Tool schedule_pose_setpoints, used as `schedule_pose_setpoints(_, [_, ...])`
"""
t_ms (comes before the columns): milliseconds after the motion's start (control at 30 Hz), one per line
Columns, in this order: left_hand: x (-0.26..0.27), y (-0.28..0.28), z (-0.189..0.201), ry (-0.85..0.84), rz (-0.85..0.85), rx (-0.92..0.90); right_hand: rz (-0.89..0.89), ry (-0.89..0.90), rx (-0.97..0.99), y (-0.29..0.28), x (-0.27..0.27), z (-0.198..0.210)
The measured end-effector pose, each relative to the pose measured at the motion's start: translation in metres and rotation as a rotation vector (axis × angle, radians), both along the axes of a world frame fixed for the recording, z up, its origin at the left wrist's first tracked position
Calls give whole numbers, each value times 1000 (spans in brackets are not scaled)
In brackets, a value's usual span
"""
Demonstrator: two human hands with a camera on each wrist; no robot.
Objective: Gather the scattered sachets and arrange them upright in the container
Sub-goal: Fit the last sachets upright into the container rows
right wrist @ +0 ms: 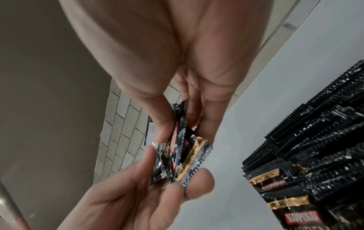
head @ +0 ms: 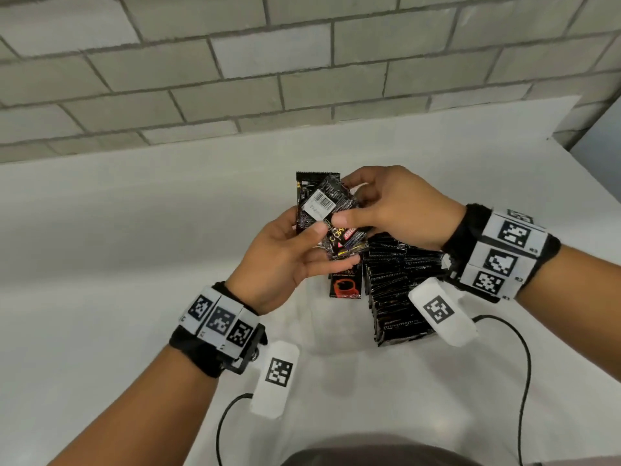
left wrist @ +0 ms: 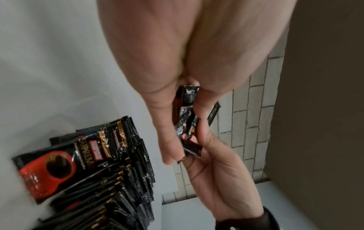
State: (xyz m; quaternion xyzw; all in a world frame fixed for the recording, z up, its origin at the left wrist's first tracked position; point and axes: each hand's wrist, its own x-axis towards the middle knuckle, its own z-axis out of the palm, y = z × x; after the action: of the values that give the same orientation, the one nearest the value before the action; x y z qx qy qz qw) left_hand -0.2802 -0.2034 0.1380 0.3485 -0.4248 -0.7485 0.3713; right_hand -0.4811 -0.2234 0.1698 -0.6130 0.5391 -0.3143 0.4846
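Both hands are raised over the counter (head: 100,230); a small fan of black sachets (head: 327,210) is pinched between left hand (head: 285,260) thumb and fingers, with right hand (head: 393,206) fingers pinching the same bunch; upright sachet rows (head: 396,290) are packed in the clear container (left wrist: 94,105) just below; open counter lies left, brick wall (head: 235,62) behind.

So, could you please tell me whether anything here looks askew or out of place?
Yes: the sachets held between the left hand and right hand are fanned at mismatched angles, not squared up. The packed row beneath stands neatly on edge.
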Motion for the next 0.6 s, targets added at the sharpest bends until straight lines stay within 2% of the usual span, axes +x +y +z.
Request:
schedule_pose_setpoints(67, [-1,3,-3,22,35,-8,-47,-38,-8,0,1,1])
schedule_pose_setpoints(133, [-1,6,-4,-1,51,-16,-65,6,-36,1,1,2])
schedule_pose_setpoints(267, [2,4,-1,-144,103,-44,-57,-39,-36,3,3,0])
schedule_pose_setpoints(367, [11,0,-1,-198,147,-29,-149,31,-198,4,1,-2])
schedule_pose_setpoints(433, [14,0,-1,-200,132,-1,-185,2,-303,5,-1,-2])
schedule_pose_setpoints(500, [14,2,0,-164,106,37,-123,-41,-356,8,-1,-3])
schedule_pose_setpoints(600, [13,4,1,-68,88,66,30,167,-556,14,0,-10])
